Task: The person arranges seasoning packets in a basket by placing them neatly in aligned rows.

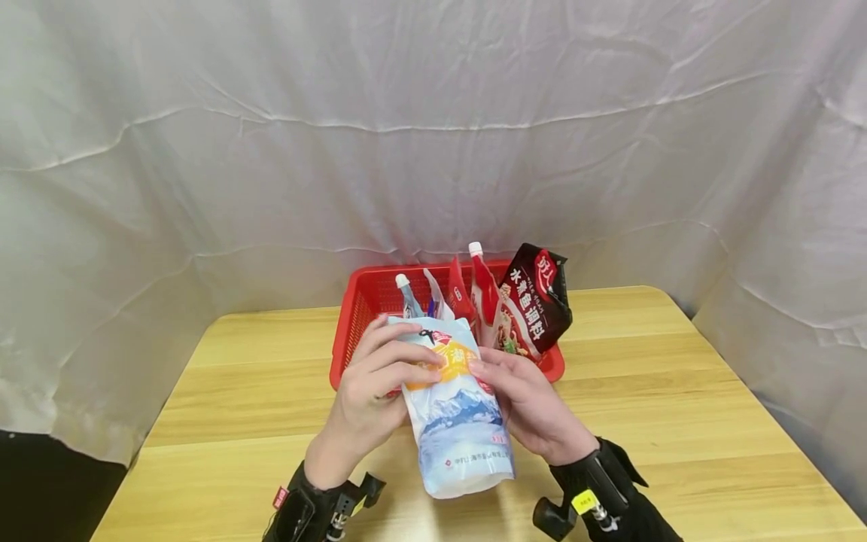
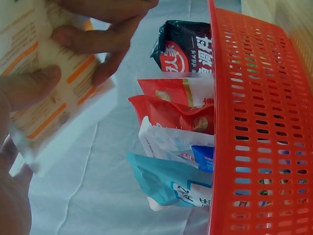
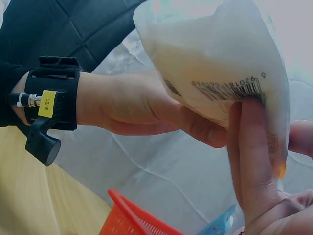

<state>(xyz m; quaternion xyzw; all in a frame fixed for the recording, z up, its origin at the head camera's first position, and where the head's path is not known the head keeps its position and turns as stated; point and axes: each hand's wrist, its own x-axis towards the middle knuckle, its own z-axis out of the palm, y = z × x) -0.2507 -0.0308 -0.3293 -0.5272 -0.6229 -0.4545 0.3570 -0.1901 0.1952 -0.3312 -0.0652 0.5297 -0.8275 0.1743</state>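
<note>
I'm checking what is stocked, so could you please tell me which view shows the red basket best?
The head view: the whole red basket sits on the table, packets standing inside. The left wrist view gives only a close slice of its perforated wall; the right wrist view catches just a corner at the bottom edge.

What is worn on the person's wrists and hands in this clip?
Both hands are bare. Each wrist carries a black strap mount: the left wrist mount has a small red tag, and the right wrist mount has a yellow label and a protruding black knob.
</note>
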